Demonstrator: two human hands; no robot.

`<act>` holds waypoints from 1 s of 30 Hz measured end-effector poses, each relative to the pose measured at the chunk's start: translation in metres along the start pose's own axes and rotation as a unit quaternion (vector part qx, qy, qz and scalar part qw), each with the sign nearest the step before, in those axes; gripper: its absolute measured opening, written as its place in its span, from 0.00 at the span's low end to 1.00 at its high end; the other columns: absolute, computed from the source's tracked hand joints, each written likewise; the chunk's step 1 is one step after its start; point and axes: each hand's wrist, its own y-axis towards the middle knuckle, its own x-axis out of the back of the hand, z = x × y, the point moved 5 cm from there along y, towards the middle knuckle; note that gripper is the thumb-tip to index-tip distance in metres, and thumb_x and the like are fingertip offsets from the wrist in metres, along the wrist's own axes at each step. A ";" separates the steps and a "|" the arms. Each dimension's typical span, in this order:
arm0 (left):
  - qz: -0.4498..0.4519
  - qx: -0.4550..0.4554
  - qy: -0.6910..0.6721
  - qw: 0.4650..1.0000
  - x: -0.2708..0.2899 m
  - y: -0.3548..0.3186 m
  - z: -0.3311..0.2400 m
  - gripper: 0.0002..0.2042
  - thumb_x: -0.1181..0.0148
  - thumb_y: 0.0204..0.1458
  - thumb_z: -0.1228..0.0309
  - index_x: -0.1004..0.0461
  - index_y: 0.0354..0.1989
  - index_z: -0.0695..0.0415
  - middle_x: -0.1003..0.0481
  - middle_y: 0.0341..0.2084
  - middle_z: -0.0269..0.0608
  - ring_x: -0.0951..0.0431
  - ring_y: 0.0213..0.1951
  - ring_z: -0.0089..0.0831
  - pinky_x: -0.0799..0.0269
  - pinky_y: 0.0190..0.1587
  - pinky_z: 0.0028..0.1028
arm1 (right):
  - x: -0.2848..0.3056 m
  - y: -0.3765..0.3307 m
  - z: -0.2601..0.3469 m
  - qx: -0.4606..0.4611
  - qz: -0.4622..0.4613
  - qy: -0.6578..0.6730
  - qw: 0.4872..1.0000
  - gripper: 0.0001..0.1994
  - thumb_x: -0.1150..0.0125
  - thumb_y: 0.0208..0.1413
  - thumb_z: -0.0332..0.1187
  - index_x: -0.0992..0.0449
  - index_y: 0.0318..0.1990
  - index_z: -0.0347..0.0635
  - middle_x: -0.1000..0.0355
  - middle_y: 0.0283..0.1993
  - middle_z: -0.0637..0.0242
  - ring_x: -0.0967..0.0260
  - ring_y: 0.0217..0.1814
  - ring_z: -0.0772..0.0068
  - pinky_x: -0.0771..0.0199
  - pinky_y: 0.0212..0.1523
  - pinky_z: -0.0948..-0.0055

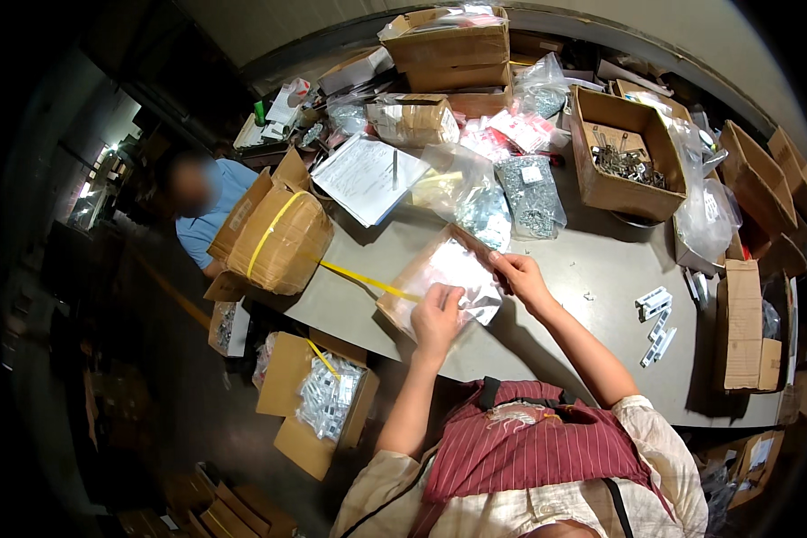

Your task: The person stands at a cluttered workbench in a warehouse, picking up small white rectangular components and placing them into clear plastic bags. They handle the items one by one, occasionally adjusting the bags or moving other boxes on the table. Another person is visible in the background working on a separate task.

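Observation:
In front of me on the table lies a shallow cardboard box (405, 285) with shiny clear plastic bags (457, 269) in it. My left hand (437, 320) is closed over the box's near side, its thumb and fingers pinching the plastic; the exact grip is partly hidden. At the right edge, my right hand (522, 280) pinches a bag's edge between thumb and fingers. Between the hands, the plastic spreads past the box's near right rim. A yellow strap (359, 275) runs from the box toward a strapped carton on the left.
The taped carton (282, 242) stands at the table's left edge, with a person in blue (224, 202) behind it. Farther back are a clipboard (368, 179), a bag of hardware (531, 202) and an open box of metal parts (628, 166). White brackets (656, 327) lie at right.

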 end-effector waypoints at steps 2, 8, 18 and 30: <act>0.000 0.016 0.029 0.999 0.007 0.009 0.027 0.16 0.34 0.56 0.61 0.26 0.28 0.63 0.28 0.17 0.49 0.27 0.22 0.48 0.33 0.28 0.42 | 0.001 0.001 0.002 0.043 0.047 0.016 0.998 0.13 0.36 0.62 0.40 0.22 0.42 0.37 0.26 0.33 0.71 0.33 0.33 0.83 0.34 0.35 0.79; 0.008 0.092 0.095 0.991 0.017 0.019 0.064 0.22 0.35 0.56 0.53 0.27 0.29 0.64 0.25 0.23 0.57 0.26 0.28 0.58 0.32 0.33 0.48 | -0.042 -0.020 0.037 0.329 0.116 -0.305 0.886 0.25 0.34 0.52 0.34 0.26 0.60 0.45 0.31 0.63 0.57 0.36 0.66 0.53 0.40 0.66 0.56; 0.011 -0.029 0.146 0.989 0.051 0.000 0.023 0.11 0.47 0.63 0.71 0.22 0.45 0.66 0.20 0.33 0.45 0.20 0.38 0.34 0.27 0.43 0.30 | -0.049 -0.029 0.018 0.321 0.096 -0.348 0.876 0.18 0.34 0.51 0.33 0.22 0.51 0.42 0.25 0.55 0.59 0.35 0.63 0.52 0.44 0.67 0.54; 0.133 0.069 -0.091 0.985 0.022 -0.035 -0.036 0.06 0.38 0.58 0.76 0.24 0.31 0.65 0.29 0.18 0.26 0.34 0.22 0.12 0.37 0.25 0.17 | -0.008 -0.126 0.038 0.061 0.224 -0.176 0.957 0.11 0.35 0.60 0.37 0.21 0.42 0.39 0.25 0.41 0.62 0.27 0.51 0.63 0.44 0.73 0.56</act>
